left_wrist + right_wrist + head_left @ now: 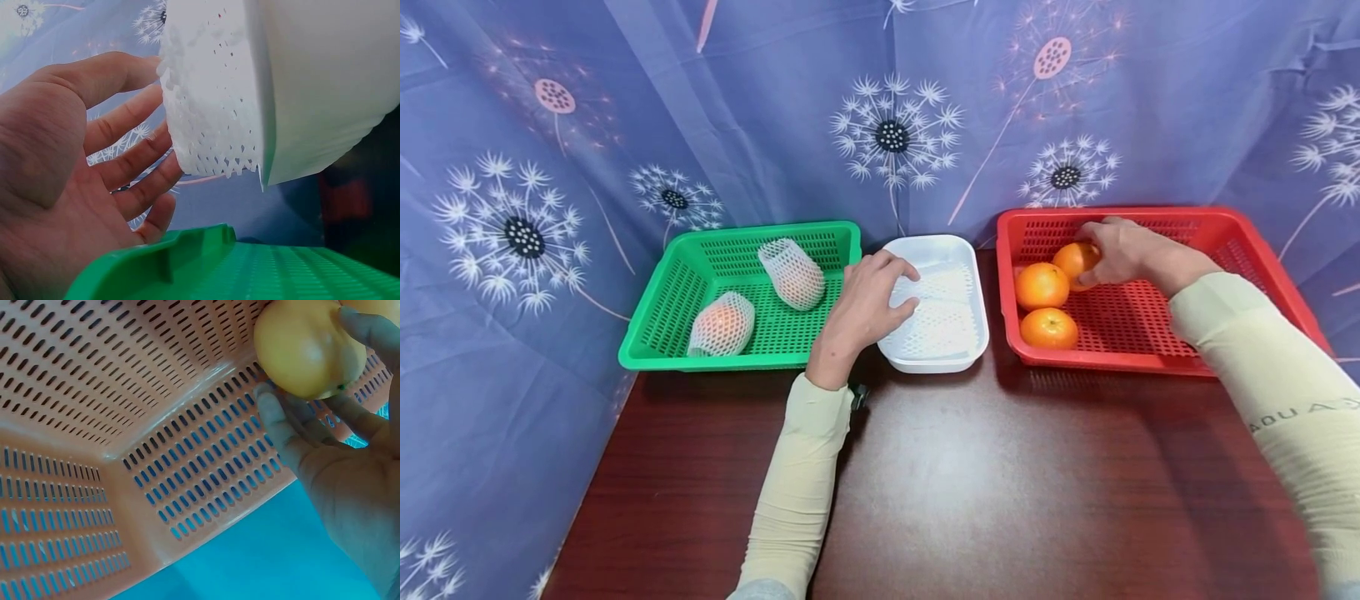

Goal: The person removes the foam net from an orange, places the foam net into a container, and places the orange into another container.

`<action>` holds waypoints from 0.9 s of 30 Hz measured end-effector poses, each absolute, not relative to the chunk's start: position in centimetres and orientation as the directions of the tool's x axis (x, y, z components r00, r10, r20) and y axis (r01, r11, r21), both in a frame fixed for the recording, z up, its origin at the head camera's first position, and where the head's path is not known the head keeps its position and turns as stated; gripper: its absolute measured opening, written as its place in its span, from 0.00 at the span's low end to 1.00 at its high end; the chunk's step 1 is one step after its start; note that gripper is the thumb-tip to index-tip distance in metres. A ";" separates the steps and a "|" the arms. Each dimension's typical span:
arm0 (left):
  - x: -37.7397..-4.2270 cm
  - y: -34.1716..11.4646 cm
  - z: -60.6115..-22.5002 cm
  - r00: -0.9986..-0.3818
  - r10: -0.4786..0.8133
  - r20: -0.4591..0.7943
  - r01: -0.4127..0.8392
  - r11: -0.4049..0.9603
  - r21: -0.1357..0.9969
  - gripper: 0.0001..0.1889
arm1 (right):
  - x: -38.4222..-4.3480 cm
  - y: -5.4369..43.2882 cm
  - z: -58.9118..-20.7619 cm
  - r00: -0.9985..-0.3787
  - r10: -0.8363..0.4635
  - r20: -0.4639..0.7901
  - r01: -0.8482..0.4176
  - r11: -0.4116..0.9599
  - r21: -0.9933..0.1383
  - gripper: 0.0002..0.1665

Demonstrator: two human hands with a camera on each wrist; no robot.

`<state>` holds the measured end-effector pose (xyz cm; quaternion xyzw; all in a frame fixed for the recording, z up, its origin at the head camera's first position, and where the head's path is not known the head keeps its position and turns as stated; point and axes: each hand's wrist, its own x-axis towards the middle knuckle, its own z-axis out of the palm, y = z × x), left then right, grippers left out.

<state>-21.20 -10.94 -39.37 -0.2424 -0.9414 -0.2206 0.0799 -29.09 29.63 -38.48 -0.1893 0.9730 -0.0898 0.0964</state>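
Note:
In the head view my right hand reaches into the red basket and grips an orange, thumb on one side and fingers on the other. The right wrist view shows this orange between thumb and fingertips. Two more oranges lie beside it, one in the middle and one nearer the front. Over the left rim of the white tray hovers my left hand, thumb and fingers apart. White foam nets lie in that tray; in the left wrist view the fingertips meet their edge.
A green basket stands left of the tray, holding two fruits in foam nets, one at the front and one at the back. Behind the containers hangs a blue dandelion-print cloth. Everything stands on a dark brown table.

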 end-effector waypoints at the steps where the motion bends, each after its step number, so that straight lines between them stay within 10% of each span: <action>1: -21.2 -10.9 -39.4 -0.870 0.420 0.257 0.491 0.786 0.377 0.14 | -29.1 29.7 -38.4 -0.909 -0.385 -0.158 -0.350 0.913 -0.210 0.44; 27: -20.8 -11.2 -39.0 -0.860 0.429 0.275 0.507 0.777 0.373 0.14 | -27.3 30.3 -35.8 -0.922 -0.370 -0.113 -0.326 0.901 -0.286 0.39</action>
